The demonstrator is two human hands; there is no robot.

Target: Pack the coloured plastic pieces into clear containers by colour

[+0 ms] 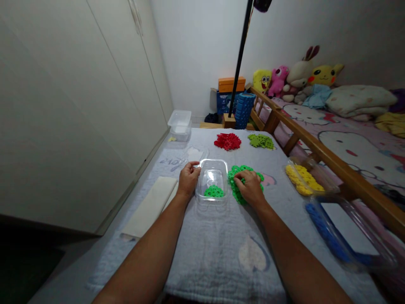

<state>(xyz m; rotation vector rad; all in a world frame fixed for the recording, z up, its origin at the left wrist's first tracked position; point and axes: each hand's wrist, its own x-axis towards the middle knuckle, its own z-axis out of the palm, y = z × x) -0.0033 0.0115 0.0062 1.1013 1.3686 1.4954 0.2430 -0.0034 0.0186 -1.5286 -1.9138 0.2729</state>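
A clear plastic container (224, 179) stands in front of me, with several green snowflake-shaped plastic pieces (214, 191) gathered at its near end. My left hand (189, 179) is closed on the container's left rim, thumb and forefinger at the far left corner. To the right of the container lies a spread pile of green snowflake pieces (237, 195). Over this pile my right hand (249, 185) bends down with its fingers curled and thumb close to the forefinger. What those fingertips hold, if anything, is hidden.
Red pieces (228, 142) and yellow-green pieces (261, 141) lie in piles farther back. At the right stand boxes of yellow pieces (303, 179) and blue pieces (327, 232). A folded cream cloth (150, 207) lies left; stacked clear boxes (180, 124) stand back left. A wooden bed rail (316, 156) borders the right.
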